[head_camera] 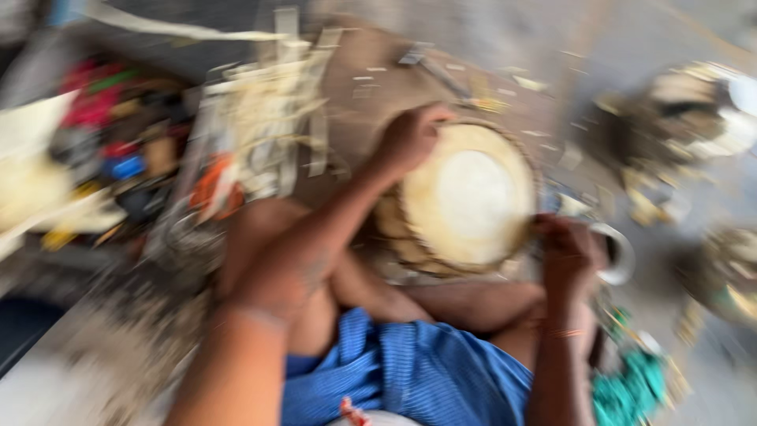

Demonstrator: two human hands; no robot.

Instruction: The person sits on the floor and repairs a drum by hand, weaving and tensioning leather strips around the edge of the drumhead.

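Drum [465, 197], round, with a pale skin head ringed by a darker woven or laced rim, lies tilted toward the camera at the centre of the head view, resting on the ground just beyond the person's folded legs and against the knees. Left hand [410, 138] sits on the drum's upper left rim, fingers curled over the edge and closed on it; motion blur hides whether anything small is pinched there. Right hand [569, 254] is at the drum's lower right rim, closed into a loose fist touching the edge; what it grips cannot be told, though a pale metal ring [619, 254] shows just beside it, on the side away from the drum. A thin bangle [561, 333] circles the right wrist, nearer the camera than the drum. Blue cloth [410, 371] covers the lap below the drum. Left of the drum, a heap of pale strips [272, 118] lies near it, and farther left, well apart, a cluttered pile of red, blue and dark small items [118, 142]. Right of the drum, well apart, stand blurred metal objects [694, 110]. Green fabric [631, 390] lies below and right of the drum, near the right forearm. The whole frame is heavily smeared by camera motion.
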